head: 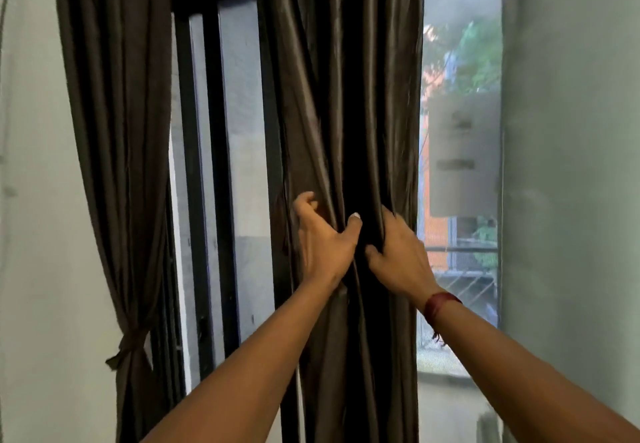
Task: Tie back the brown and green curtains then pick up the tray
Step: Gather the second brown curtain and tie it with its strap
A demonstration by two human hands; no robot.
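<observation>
Nearest, both forearms reach up and forward, the right one wearing a red wristband (pixel 440 306) just below the grip. The left hand (pixel 322 245) and right hand (pixel 398 252) meet side by side on the brown curtain (pixel 346 96), each closed round a bunch of its glossy folds: the left thumb presses the cloth from the front while its fingers curl round the bunch's left edge, and the right fingers dig into the pleats. Above the grip the cloth hangs gathered; below, it falls loose between the arms. Well left of the grip and lower, a second brown panel (pixel 114 131) is already cinched by its tie (pixel 133 338). Behind stands the dark window frame (pixel 201 165) (no tie for this panel, no green curtain and no tray show). The satin looks slippery: if either hand lets go to fetch a tie, the folds would likely slide out and spread.
</observation>
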